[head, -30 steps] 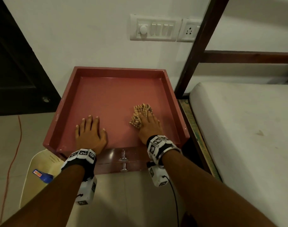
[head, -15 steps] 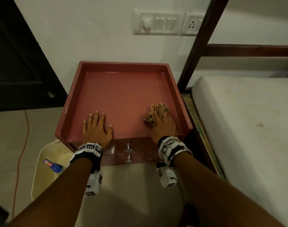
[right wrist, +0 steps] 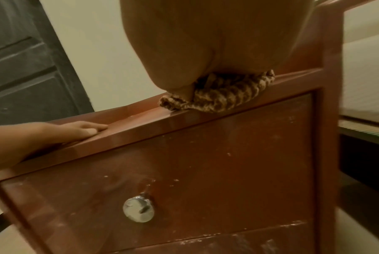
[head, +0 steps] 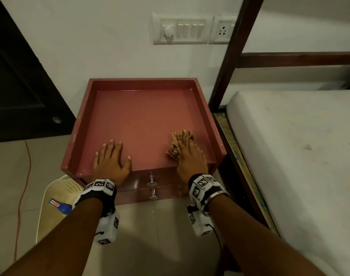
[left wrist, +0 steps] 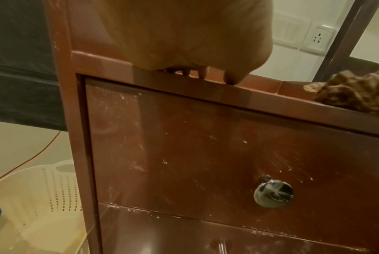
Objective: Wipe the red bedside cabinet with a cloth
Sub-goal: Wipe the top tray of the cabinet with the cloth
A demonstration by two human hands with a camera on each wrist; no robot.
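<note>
The red bedside cabinet (head: 142,116) has a flat top with a raised rim on three sides and stands against the wall. My left hand (head: 110,156) lies flat on the top near its front left, fingers straight. My right hand (head: 190,156) presses a crumpled brown patterned cloth (head: 180,140) onto the top near the front right corner, its fingers laid over it. In the right wrist view the cloth (right wrist: 223,92) bunches under my right palm (right wrist: 216,34) at the front edge. The left wrist view shows the scuffed drawer front (left wrist: 184,137) and the cloth (left wrist: 347,89) off to the right.
Two drawers with metal knobs (head: 152,183) face me. A white mattress (head: 299,156) and dark bed post (head: 229,56) stand close on the right. A cream plastic basket (head: 50,212) holding a blue item sits on the floor at left, near an orange cable (head: 23,186) and a dark door (head: 16,86).
My right hand has slid the cloth a little to the right along the front of the top. The left hand stays flat in the same spot.
</note>
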